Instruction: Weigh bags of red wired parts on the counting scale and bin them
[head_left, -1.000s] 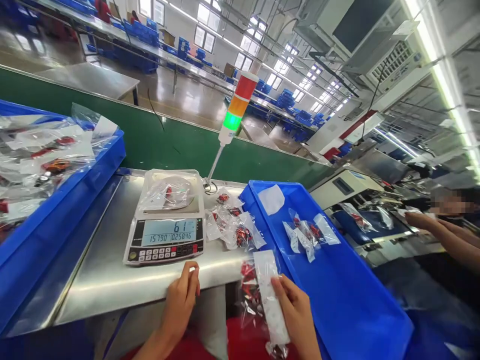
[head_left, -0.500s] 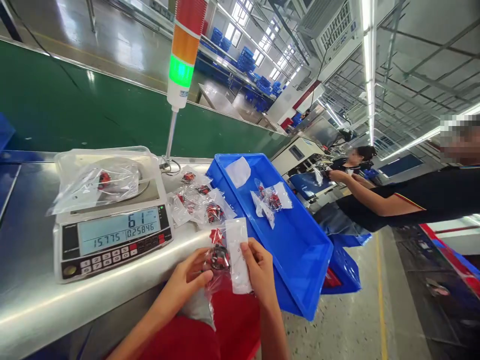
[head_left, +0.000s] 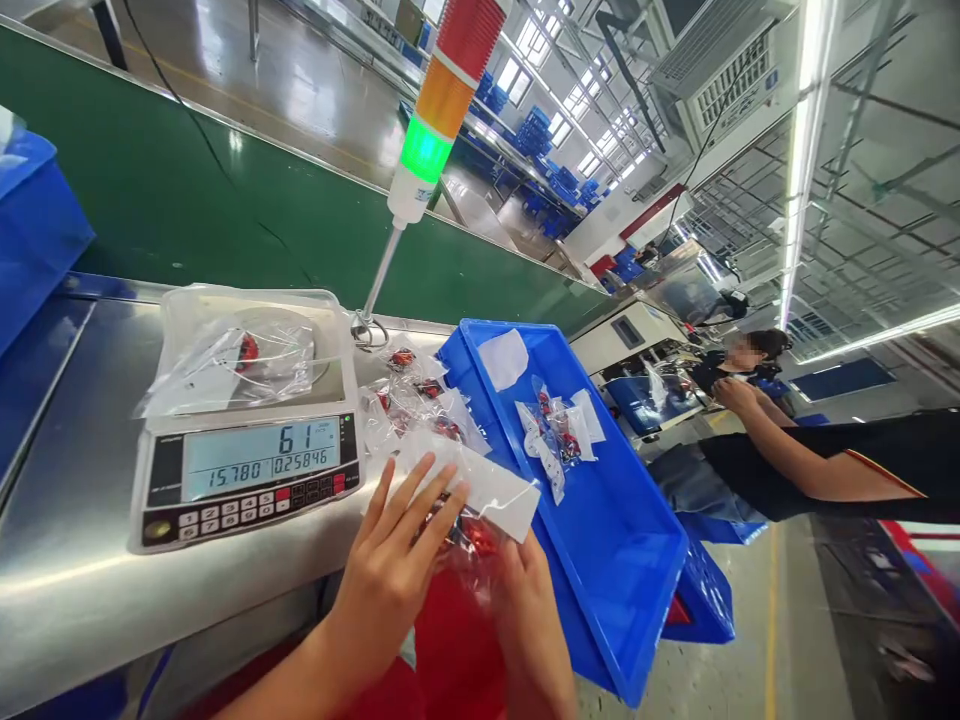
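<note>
two bare hands meet at one clear plastic bag of red parts (head_left: 480,538), above the bench's near edge: the left hand (head_left: 397,565) spreads its fingers apart over it; the right hand (head_left: 529,600) touches its right end, blurred, its finger closure impossible to tell. one counting scale (head_left: 247,420) bears one bag (head_left: 289,360); overlap prevents counting those in the blue bin (head_left: 622,560). since the previous frame, the held bag's white label (head_left: 506,495) has swung from upright to slanting.
</note>
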